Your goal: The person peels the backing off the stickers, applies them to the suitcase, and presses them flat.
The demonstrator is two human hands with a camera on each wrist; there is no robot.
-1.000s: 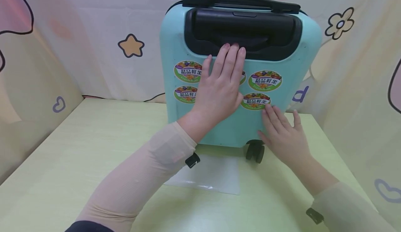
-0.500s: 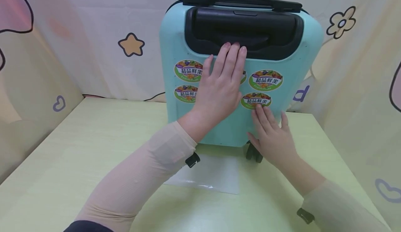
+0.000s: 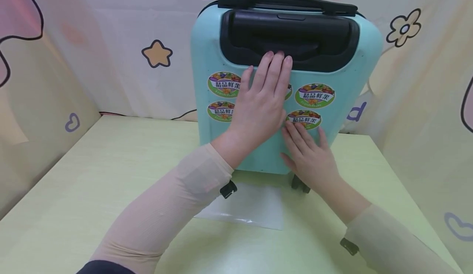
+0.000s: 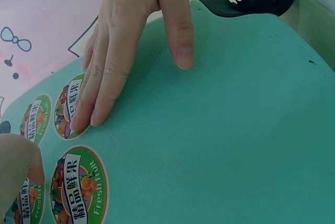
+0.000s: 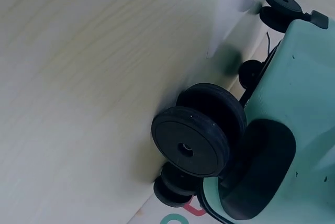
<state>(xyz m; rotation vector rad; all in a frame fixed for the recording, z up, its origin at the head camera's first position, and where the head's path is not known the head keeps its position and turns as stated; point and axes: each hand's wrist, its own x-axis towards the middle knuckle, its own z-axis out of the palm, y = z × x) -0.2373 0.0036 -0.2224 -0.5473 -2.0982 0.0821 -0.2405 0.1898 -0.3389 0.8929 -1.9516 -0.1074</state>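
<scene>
A mint-green suitcase (image 3: 262, 159) stands upright on its wheels, its black handle recess (image 3: 288, 31) facing me. Oval fruit stickers (image 3: 314, 95) are stuck on its front in two rows. My left hand (image 3: 258, 97) lies flat on the front with straight fingers, the tips at the recess's lower edge; it hides part of the stickers. Lower right, my right hand (image 3: 314, 161) touches the bottom-row sticker (image 3: 304, 117) with extended fingertips. In the left wrist view, that right hand (image 4: 123, 41) covers part of a sticker's edge. The right wrist view has the suitcase's black wheels (image 5: 191, 137).
A translucent plastic sheet (image 3: 255, 208) lies on the pale table (image 3: 122, 175) in front of the suitcase. Behind hangs a patterned cloth (image 3: 122, 60), with a thin dark cable (image 3: 184, 113) along its foot. A black carry handle (image 3: 288, 2) tops the suitcase.
My right hand has slid left across the suitcase, its fingertips passing from the right end of the bottom-row sticker to its lower left edge. My left hand keeps its place.
</scene>
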